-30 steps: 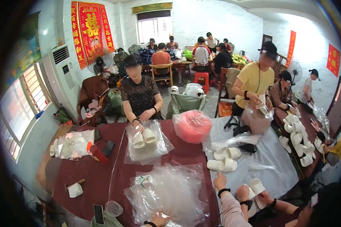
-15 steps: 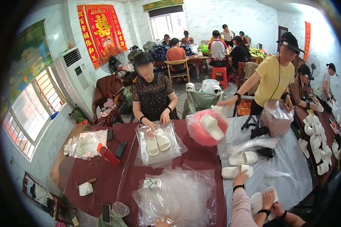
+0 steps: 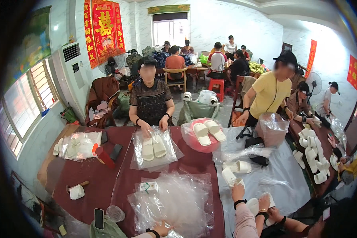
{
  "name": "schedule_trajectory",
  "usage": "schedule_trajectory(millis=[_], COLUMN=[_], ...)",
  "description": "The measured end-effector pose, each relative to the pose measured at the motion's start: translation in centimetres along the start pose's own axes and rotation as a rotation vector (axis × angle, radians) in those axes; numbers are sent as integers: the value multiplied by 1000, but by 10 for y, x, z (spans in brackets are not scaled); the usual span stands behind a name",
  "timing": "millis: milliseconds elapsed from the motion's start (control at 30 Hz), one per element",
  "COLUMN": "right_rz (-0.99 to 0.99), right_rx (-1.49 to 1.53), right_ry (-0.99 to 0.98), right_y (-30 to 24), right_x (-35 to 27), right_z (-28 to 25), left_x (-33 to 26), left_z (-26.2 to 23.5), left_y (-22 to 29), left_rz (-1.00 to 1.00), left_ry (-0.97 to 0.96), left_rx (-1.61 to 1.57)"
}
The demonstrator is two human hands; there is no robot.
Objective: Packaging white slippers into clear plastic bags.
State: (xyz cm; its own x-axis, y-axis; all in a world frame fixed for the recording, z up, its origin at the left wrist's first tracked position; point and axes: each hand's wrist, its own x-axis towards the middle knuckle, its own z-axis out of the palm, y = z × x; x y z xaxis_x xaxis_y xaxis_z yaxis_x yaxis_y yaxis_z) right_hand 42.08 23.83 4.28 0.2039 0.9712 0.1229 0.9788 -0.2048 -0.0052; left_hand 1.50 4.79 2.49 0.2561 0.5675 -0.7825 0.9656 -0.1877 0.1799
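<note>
My right hand [image 3: 237,191], at the end of a pink sleeve with a black wristband, is closed on one end of a white slipper [image 3: 229,177]. The slipper slants on the grey table cover, beside another white slipper [image 3: 242,167]. At the lower edge, my left hand [image 3: 161,229] lies with fingers stretched out on a spread of clear plastic bags [image 3: 174,202]. A small white box [image 3: 148,187] sits on those bags. To the right, a co-worker's two hands [image 3: 269,210] handle a pair of white slippers [image 3: 269,199].
Across the table a person handles a bagged slipper pair [image 3: 154,148]. A pink bundle [image 3: 201,147] carries two slippers. A plastic-lined bin [image 3: 271,129] stands before a person in yellow. A phone [image 3: 99,219], clear cup [image 3: 115,213] and red cylinder [image 3: 104,157] are at left.
My right hand has swung its slipper from nearly level to a slant. My left hand shows more fully. A second slipper now lies on the pink bundle, and the person in yellow has drawn back.
</note>
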Motion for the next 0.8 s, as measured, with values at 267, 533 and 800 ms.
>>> schedule_trajectory(millis=[267,533,800], right_rz=[136,40,190], right_rx=[774,1475,1799], right_ry=[411,546,130], right_y=[-59,-126,-184], right_x=[-21,-136,-196], right_z=[-122,-239,-209], left_x=[22,37,113], left_z=[15,23,95], left_y=[-8,-14,-54], left_rz=[-9,53,244], left_ry=[0,19,568], left_rx=[7,76,141])
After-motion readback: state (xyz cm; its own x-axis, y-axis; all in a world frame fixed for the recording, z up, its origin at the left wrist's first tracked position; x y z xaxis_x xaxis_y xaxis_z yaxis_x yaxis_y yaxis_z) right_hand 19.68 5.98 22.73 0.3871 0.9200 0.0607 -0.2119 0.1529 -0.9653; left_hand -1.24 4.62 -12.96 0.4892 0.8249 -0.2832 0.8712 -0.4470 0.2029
